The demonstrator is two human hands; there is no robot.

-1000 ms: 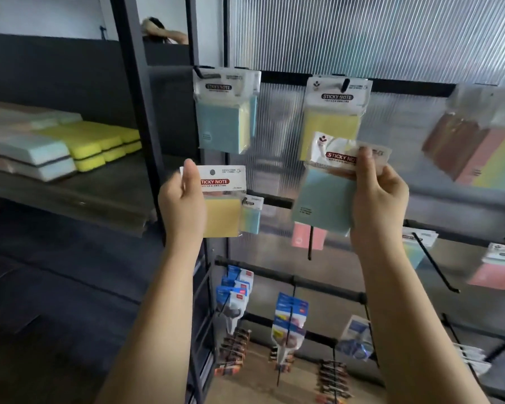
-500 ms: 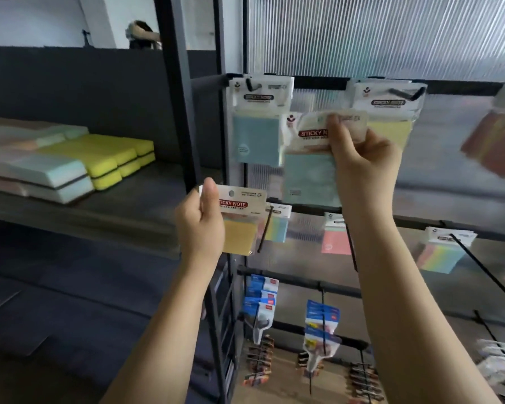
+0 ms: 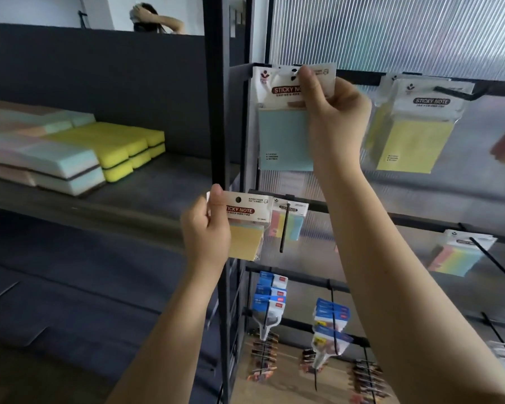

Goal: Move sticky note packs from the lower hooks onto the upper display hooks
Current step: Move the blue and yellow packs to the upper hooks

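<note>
My right hand [image 3: 331,112] pinches the white header of a blue sticky note pack [image 3: 285,141] and holds it up at the upper left hook, in front of the pack that hung there. The hook's tip shows through the header hole beside my thumb. My left hand [image 3: 206,231] grips a yellow sticky note pack [image 3: 245,237] by its header, lower down, beside the rack's black post. A yellow pack [image 3: 414,135] hangs on the upper hook [image 3: 455,93] to the right. Multicoloured packs [image 3: 287,225] [image 3: 456,258] hang on the lower hooks.
Black rack post [image 3: 216,112] stands just left of the hooks. Sponges [image 3: 120,147] lie stacked on the dark shelf at left. Long bare hook rods [image 3: 491,263] stick out at right. Blue packets [image 3: 270,298] and small clips hang further down. A person is at the far back.
My right hand has carried the blue pack up and leftward from the yellow pack's hook to the upper left hook. My left hand stays low with the yellow pack.
</note>
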